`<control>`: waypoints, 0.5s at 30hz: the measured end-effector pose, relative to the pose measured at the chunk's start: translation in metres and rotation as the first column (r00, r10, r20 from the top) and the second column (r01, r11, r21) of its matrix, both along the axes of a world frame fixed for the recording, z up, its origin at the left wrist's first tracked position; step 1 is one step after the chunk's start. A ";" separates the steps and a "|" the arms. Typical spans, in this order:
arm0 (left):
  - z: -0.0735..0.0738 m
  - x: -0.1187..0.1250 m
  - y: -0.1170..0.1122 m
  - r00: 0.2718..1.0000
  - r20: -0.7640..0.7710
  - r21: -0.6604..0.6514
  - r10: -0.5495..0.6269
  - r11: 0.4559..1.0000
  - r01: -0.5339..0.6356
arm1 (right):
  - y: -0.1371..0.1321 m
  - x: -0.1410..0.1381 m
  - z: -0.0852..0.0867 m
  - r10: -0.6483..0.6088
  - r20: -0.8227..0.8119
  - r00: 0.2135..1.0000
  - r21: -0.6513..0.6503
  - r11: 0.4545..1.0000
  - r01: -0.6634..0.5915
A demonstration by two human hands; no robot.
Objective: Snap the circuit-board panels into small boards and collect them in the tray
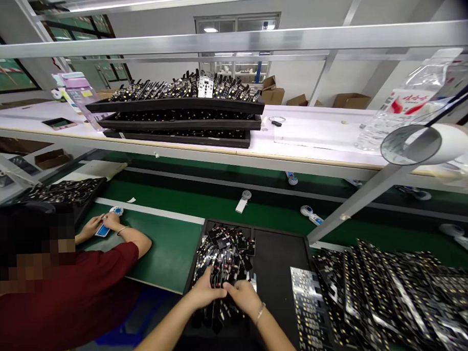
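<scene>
My left hand [204, 290] and my right hand [244, 296] are close together over the near part of a black tray [277, 261]. Their fingers curl around a bunch of small black circuit boards [222, 273], with the thumbs nearly meeting in front. The fingertips are partly hidden behind the boards. More loose boards [228, 239] lie piled in the left compartment of the tray, beyond my hands. A bracelet sits on my right wrist.
Stacked panels of black boards [399, 292] stand at the right. A co-worker in a red shirt [88, 298] handles a blue-and-white device [103, 229] at the left. Similar devices lie on the green belt [181, 190]. Above runs a shelf with stacked trays [178, 121] and a bottle [408, 103].
</scene>
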State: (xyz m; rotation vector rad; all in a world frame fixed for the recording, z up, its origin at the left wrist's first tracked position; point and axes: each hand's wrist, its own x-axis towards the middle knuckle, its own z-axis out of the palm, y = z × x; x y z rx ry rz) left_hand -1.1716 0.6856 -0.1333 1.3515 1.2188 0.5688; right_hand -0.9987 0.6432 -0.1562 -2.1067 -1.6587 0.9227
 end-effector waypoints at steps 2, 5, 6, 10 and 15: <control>0.005 -0.014 0.012 0.995 -0.086 0.004 -0.053 0.999 0.053 | -0.005 0.023 -0.004 -0.033 0.033 0.999 -0.043 0.998 0.034; 0.006 -0.037 0.011 0.958 -0.278 0.020 -0.075 0.996 0.084 | -0.036 0.065 -0.011 -0.186 0.163 0.969 -0.060 0.978 0.198; 0.004 -0.044 0.006 0.935 -0.348 0.026 -0.070 0.996 0.084 | -0.051 0.079 -0.014 -0.260 0.226 0.939 -0.058 0.958 0.280; -0.012 -0.063 -0.028 0.840 -0.541 0.086 -0.037 0.991 0.098 | -0.113 0.120 -0.035 -0.542 0.447 0.712 -0.009 0.793 0.609; -0.039 -0.069 -0.058 0.764 -0.640 0.084 -0.081 0.981 0.174 | -0.148 0.137 -0.066 -0.573 0.509 0.642 0.055 0.766 0.640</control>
